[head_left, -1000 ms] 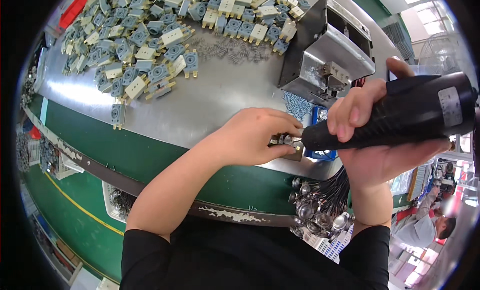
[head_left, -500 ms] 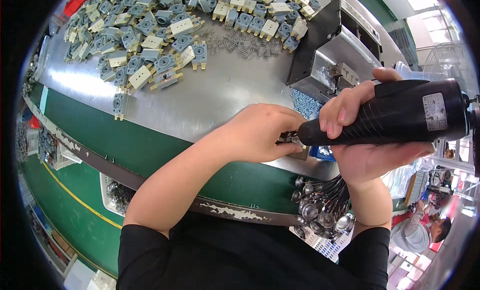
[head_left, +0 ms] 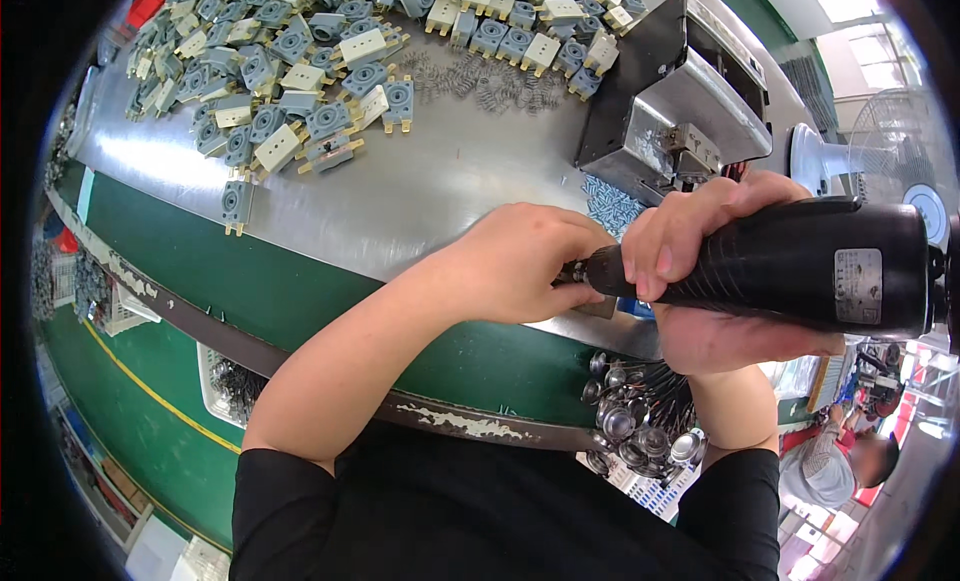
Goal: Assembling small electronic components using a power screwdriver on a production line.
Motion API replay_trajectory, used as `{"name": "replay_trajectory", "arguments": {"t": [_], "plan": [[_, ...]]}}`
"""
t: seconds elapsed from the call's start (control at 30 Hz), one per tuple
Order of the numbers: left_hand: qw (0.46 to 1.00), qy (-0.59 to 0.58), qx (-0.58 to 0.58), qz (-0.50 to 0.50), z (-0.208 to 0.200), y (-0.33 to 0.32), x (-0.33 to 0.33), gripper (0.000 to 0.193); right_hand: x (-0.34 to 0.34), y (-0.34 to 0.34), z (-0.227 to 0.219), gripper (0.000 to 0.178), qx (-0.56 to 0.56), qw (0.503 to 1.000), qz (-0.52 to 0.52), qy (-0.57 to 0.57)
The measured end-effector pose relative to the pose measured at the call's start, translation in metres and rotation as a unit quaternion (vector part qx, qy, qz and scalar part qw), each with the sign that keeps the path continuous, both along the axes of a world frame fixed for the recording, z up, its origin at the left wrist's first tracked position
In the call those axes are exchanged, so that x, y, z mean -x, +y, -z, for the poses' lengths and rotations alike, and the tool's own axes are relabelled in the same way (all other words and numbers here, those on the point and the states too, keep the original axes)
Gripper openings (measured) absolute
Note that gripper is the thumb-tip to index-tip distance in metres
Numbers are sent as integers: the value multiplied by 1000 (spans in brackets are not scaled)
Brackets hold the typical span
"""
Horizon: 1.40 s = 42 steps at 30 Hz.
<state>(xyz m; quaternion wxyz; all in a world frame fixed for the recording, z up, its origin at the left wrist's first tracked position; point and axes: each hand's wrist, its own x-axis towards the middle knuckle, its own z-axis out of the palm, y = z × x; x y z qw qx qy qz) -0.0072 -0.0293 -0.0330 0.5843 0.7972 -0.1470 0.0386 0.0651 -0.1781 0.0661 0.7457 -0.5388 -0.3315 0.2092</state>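
Observation:
My right hand [head_left: 690, 239] is wrapped round a black electric screwdriver [head_left: 790, 261], which lies nearly level with its nose toward the left. The nose reaches the fingertips of my left hand [head_left: 520, 266]. Between that thumb and fingers is a small dark metallic part [head_left: 573, 273], mostly hidden by the hand and the screwdriver, so its kind does not show. Just below the pinch, a brownish block [head_left: 602, 308] peeks out at the table's near edge. Blue-grey screws [head_left: 612, 206] lie in a heap beyond the screwdriver's nose.
Grey and cream switch housings [head_left: 325, 121] cover the far left of the metal table [head_left: 430, 196], beside loose springs [head_left: 490, 86]. A black and steel machine [head_left: 690, 106] stands far right. Round metal parts with black cables [head_left: 630, 421] hang near my right arm. A person [head_left: 825, 471] sits farther right.
The screwdriver's rear end has dipped, and its nose has shifted slightly left, closer into my left fingers. My right hand has moved with it. My left hand has barely moved.

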Motion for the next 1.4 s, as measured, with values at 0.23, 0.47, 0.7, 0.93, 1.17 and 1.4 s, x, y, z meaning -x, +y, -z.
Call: {"name": "replay_trajectory", "arguments": {"t": [0.23, 0.47, 0.7, 0.93, 1.17, 1.4], "plan": [[1000, 4, -30, -6, -4, 0, 2, 29, -3, -4, -3, 116, 25, 999, -31, -34], [998, -1, -57, -5, -6, 1, 2, 31, -29, -5, -19, 124, -113, 989, -68, -61], [993, -102, -23, -47, -3, -4, 1, 38, -43, -18, -27, 116, 25, 986, 121, -111], [966, -246, -54, -60, -4, -14, 12, 33, -54, -48, -18, 109, 142, 930, 163, -297], [978, -189, -66, -52, -12, -19, 19, 32, -50, -138, 18, 63, 179, 891, 96, -405], [966, -229, -85, -81, -11, -18, 23, 34, -15, -90, 9, 60, 310, 807, -116, -490]]}}
